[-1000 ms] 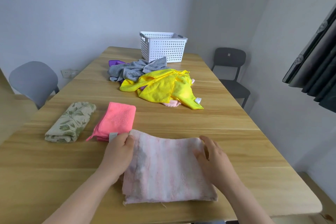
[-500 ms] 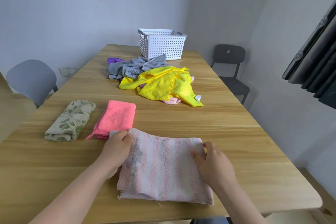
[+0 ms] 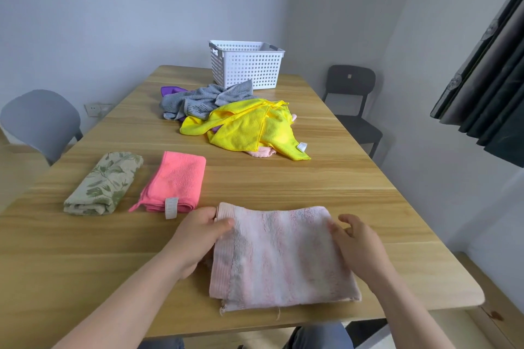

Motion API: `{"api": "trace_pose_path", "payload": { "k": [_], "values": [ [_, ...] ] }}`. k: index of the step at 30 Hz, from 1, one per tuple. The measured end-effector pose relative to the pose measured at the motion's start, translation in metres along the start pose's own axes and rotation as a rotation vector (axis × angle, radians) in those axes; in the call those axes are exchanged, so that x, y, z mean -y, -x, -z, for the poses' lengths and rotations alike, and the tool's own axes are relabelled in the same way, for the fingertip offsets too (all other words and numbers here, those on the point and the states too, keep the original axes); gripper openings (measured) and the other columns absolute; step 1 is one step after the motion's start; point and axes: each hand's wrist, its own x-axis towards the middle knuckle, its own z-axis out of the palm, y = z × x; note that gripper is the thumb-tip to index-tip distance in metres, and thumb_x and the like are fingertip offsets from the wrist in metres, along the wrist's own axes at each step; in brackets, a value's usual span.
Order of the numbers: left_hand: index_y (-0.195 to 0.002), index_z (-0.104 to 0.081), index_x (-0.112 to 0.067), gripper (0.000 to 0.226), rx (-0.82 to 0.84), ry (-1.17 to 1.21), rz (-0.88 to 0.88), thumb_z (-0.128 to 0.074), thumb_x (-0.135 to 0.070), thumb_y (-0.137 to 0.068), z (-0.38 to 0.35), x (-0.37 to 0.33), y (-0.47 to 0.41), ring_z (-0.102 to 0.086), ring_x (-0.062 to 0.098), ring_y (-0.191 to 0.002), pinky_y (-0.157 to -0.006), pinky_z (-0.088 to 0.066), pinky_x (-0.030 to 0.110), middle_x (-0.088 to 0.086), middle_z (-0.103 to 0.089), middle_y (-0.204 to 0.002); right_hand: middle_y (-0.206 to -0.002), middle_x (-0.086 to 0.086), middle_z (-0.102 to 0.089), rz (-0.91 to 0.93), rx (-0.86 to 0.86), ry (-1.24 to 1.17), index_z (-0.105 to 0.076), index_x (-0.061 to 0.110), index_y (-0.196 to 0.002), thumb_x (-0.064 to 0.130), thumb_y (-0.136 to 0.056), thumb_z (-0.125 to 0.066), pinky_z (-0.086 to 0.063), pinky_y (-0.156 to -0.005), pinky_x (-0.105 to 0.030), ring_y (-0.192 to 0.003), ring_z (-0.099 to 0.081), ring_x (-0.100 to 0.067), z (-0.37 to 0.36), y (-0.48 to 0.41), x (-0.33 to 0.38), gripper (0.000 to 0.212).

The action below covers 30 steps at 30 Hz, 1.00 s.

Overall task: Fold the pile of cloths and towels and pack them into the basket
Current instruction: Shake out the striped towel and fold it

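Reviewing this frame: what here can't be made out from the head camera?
- Inside of the white basket: hidden by its near wall.
- Purple cloth and pink cloth: mostly buried under the grey towel and yellow cloth.
- Label on the folded pink cloth: print too small.
- Left hand fingers: under the striped towel.

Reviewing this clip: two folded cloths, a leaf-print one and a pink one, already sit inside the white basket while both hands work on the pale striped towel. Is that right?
Not quite. The head view shows the leaf-print cloth and the pink cloth lying folded on the table, left of the hands, not in the white basket. The rest holds: the left hand and right hand are on the pale striped towel.
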Motion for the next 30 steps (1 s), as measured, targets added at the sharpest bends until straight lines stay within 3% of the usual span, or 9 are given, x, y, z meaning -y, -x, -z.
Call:
{"api": "trace_pose_path", "payload": {
  "k": [2, 5, 8, 13, 17, 22, 25, 27, 30],
  "values": [
    [-0.085, -0.071, -0.017, 0.014, -0.041, -0.027, -0.106, -0.058, -0.014, -0.091, -0.007, -0.007, 0.001, -0.066, 0.026, -0.088, -0.085, -0.049, 0.043, 0.01, -0.072, -0.091, -0.074, 0.004, -0.058, 0.053, -0.026, 0.02, -0.039, 0.015, -0.139, 0.035, -0.099, -0.042, -0.039, -0.062, -0.03, -0.075, -0.057, -0.018, -0.004, 0.007, -0.004, 0.045],
    [-0.086, -0.07, -0.025, 0.02, -0.037, -0.046, -0.176, -0.053, -0.018, -0.093, -0.018, -0.019, 0.002, -0.067, 0.024, -0.083, -0.078, -0.05, 0.04, 0.005, -0.073, -0.087, -0.104, 0.0, -0.064, 0.126, -0.12, 0.156, -0.032, 0.021, -0.141, 0.029, -0.099, -0.038, -0.044, -0.069, -0.035, -0.094, -0.06, -0.026, -0.018, 0.014, -0.008, 0.042],
    [-0.085, -0.068, -0.017, 0.018, -0.056, -0.142, -0.183, -0.056, -0.03, -0.083, -0.009, -0.014, 0.002, -0.066, 0.026, -0.076, -0.072, -0.05, 0.041, 0.009, -0.071, -0.083, -0.122, -0.001, -0.059, 0.125, -0.173, 0.272, -0.031, 0.024, -0.139, 0.031, -0.098, -0.04, -0.04, -0.068, -0.033, -0.105, -0.058, -0.027, -0.025, 0.011, -0.007, 0.043],
    [-0.07, -0.053, -0.007, 0.023, -0.152, -0.485, -0.146, -0.057, -0.013, -0.091, 0.011, 0.01, 0.003, -0.046, 0.011, -0.049, -0.051, -0.034, 0.026, 0.004, -0.052, -0.056, -0.122, 0.001, -0.057, 0.126, -0.182, 0.394, -0.032, 0.025, -0.137, 0.045, -0.097, -0.04, -0.035, -0.064, -0.031, -0.105, -0.06, -0.024, -0.026, 0.008, -0.005, 0.046],
    [-0.078, -0.06, -0.007, 0.025, -0.173, -0.454, -0.137, -0.056, -0.031, -0.084, 0.011, 0.009, 0.005, -0.062, 0.027, -0.072, -0.069, -0.045, 0.041, 0.013, -0.068, -0.075, -0.123, 0.001, -0.056, 0.123, -0.197, 0.424, -0.035, 0.024, -0.136, 0.046, -0.097, -0.04, -0.034, -0.063, -0.03, -0.105, -0.061, -0.022, -0.027, 0.007, -0.005, 0.045],
    [-0.09, -0.057, -0.014, 0.004, -0.266, -0.556, -0.176, -0.058, -0.018, -0.089, 0.009, 0.013, 0.012, -0.062, 0.024, -0.078, -0.06, -0.036, 0.033, 0.005, -0.065, -0.076, -0.123, 0.002, -0.055, 0.151, -0.203, 0.431, -0.039, 0.023, -0.135, 0.046, -0.096, -0.041, -0.042, -0.068, -0.031, -0.106, -0.06, -0.022, -0.028, 0.007, -0.006, 0.045],
    [-0.13, -0.04, -0.011, 0.047, -0.27, -0.669, -0.171, -0.059, -0.018, -0.088, 0.007, 0.014, 0.013, -0.056, 0.021, -0.08, -0.062, -0.037, 0.029, 0.004, -0.058, -0.085, -0.123, 0.001, -0.055, 0.161, -0.196, 0.439, -0.04, 0.023, -0.135, 0.045, -0.096, -0.042, -0.042, -0.068, -0.031, -0.105, -0.06, -0.023, -0.028, 0.008, -0.006, 0.044],
    [-0.147, -0.016, -0.011, 0.075, -0.282, -0.849, -0.198, -0.06, -0.017, -0.087, 0.002, 0.01, 0.02, -0.053, 0.026, -0.103, -0.084, -0.044, 0.033, 0.009, -0.051, -0.113, -0.124, 0.001, -0.054, 0.161, -0.187, 0.43, -0.039, 0.023, -0.136, 0.044, -0.096, -0.044, -0.038, -0.065, -0.031, -0.105, -0.06, -0.023, -0.028, 0.009, -0.006, 0.046],
    [-0.142, -0.034, -0.008, 0.064, -0.35, -1.088, -0.48, -0.06, -0.018, -0.084, -0.014, 0.009, 0.03, -0.044, 0.036, -0.124, -0.101, -0.04, 0.047, 0.017, -0.044, -0.135, -0.13, -0.003, -0.05, 0.25, -0.2, 0.345, -0.041, 0.02, -0.139, 0.034, -0.095, -0.05, -0.042, -0.076, -0.032, -0.114, -0.053, -0.027, -0.025, 0.008, -0.003, 0.048]
  ]
}}
